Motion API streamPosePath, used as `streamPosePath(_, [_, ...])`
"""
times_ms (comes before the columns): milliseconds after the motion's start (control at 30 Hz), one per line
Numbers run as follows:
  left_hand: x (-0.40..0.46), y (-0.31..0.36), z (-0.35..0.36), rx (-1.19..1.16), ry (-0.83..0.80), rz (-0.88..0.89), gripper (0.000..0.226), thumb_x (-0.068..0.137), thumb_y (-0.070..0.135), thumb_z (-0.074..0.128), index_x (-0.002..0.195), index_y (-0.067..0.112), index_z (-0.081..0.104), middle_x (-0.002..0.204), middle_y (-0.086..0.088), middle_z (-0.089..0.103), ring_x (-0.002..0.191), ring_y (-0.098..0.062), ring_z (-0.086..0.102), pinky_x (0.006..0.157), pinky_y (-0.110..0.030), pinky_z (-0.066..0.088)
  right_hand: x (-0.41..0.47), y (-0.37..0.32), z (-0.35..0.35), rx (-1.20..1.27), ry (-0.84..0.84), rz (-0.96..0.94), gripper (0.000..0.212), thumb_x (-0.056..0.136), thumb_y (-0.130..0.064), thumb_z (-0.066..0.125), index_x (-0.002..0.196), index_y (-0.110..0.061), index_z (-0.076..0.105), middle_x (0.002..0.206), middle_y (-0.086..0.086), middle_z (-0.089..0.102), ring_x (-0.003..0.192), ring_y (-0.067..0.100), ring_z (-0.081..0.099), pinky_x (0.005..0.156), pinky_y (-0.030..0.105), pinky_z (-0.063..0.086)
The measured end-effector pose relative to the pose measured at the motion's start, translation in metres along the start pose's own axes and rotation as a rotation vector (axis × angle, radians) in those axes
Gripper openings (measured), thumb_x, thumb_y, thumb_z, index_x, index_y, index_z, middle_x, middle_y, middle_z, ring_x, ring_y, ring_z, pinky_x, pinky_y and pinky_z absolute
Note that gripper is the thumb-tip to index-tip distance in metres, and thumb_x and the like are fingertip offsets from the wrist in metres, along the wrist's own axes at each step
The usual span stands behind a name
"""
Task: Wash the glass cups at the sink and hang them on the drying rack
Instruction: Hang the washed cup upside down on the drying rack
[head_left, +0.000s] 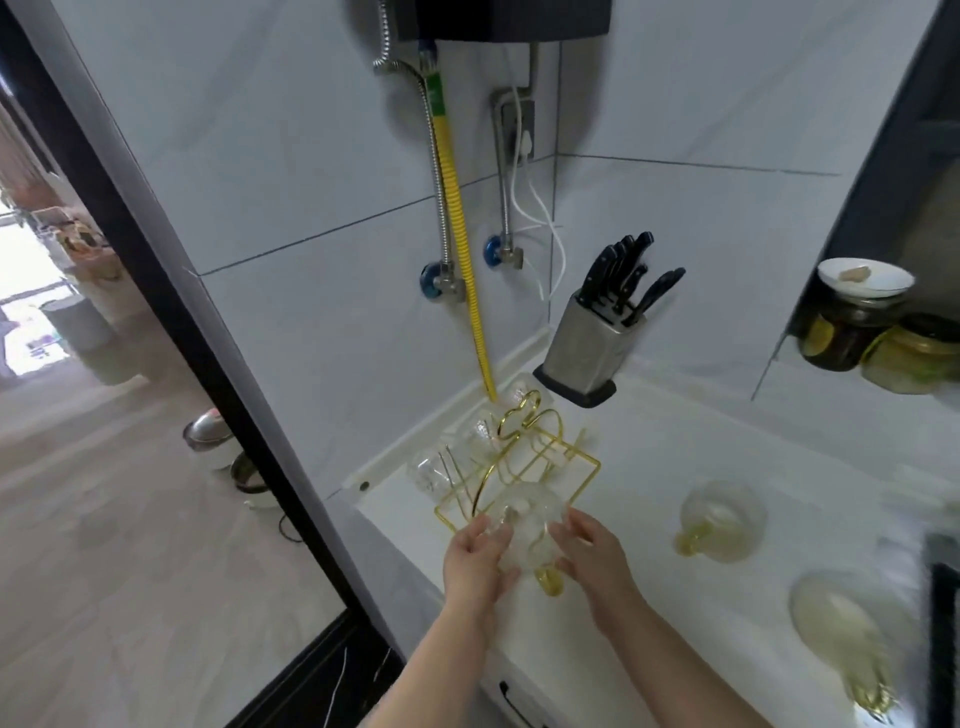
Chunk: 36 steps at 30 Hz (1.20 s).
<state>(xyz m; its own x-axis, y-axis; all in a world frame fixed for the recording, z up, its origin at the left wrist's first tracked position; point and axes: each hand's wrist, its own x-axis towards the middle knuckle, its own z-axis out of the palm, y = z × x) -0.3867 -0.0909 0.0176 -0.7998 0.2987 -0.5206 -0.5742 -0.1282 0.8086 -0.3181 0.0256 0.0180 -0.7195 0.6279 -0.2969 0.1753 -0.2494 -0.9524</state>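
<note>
I'm holding a clear glass cup with a gold-tinted handle (524, 535) between both hands: left hand (480, 558) curling round its left side, right hand (587, 548) cupping the right. The cup is sitting at the near edge of the gold wire drying rack (524, 462), handle pointing back toward me. Rack pegs are lying directly ahead and slightly left; clear glasses (452, 457) are already occupying the far-left side. Open white counter (649, 457) to the right, two more gold-handled cups (722, 519) waiting there. Counter edge is close on the left.
</note>
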Motion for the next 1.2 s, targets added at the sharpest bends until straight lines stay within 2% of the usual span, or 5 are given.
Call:
streamPosePath(133, [0.015, -0.002, 0.001, 0.013, 0.013, -0.026, 0.042, 0.085, 0.013, 0.073, 0.122, 0.012, 0.054, 0.125, -0.014, 0.057, 0.091, -0.020, 0.062, 0.088, -0.047, 0.057, 0.016, 0.007, 0.003, -0.017, 0.019, 0.042, 0.024, 0.092, -0.010, 0.060, 0.115, -0.014, 0.060, 0.095, -0.003, 0.065, 0.085, 0.012, 0.064, 0.068, 0.024, 0.052])
streamPosePath(267, [0.028, -0.005, 0.002, 0.029, 0.029, -0.046, 0.042, 0.085, 0.010, 0.072, 0.123, 0.012, 0.055, 0.127, -0.016, 0.056, 0.090, -0.022, 0.062, 0.087, -0.047, 0.057, 0.028, 0.014, 0.002, -0.070, 0.006, 0.085, 0.039, 0.092, -0.017, 0.061, 0.129, -0.010, 0.055, 0.113, 0.003, 0.063, 0.102, 0.020, 0.063, 0.080, 0.033, 0.056])
streamPosePath(800, [0.026, -0.012, -0.006, 0.060, 0.005, -0.052, 0.046, 0.084, 0.014, 0.074, 0.126, 0.016, 0.054, 0.131, -0.010, 0.055, 0.116, -0.024, 0.059, 0.096, -0.043, 0.053, 0.030, 0.026, -0.005, -0.114, -0.005, 0.147, 0.037, 0.092, -0.015, 0.061, 0.128, -0.016, 0.053, 0.113, 0.011, 0.064, 0.093, 0.019, 0.063, 0.076, 0.031, 0.054])
streamPosePath(1067, [0.009, -0.019, -0.005, 0.117, 0.013, -0.117, 0.044, 0.089, 0.012, 0.068, 0.126, 0.011, 0.047, 0.119, -0.018, 0.059, 0.091, -0.025, 0.063, 0.076, -0.034, 0.058, 0.025, 0.030, -0.015, -0.413, 0.049, 0.069, 0.035, 0.091, -0.016, 0.059, 0.126, -0.013, 0.057, 0.102, 0.000, 0.062, 0.100, 0.022, 0.061, 0.092, 0.040, 0.052])
streamPosePath(1200, [-0.004, -0.032, 0.006, 0.178, -0.017, -0.199, 0.025, 0.095, 0.016, 0.060, 0.116, 0.006, 0.050, 0.093, -0.012, 0.059, 0.078, -0.026, 0.061, 0.066, -0.035, 0.055, 0.011, 0.021, -0.037, -0.476, 0.065, -0.005, 0.032, 0.093, -0.017, 0.058, 0.125, -0.014, 0.059, 0.111, 0.000, 0.063, 0.102, 0.015, 0.059, 0.089, 0.029, 0.049])
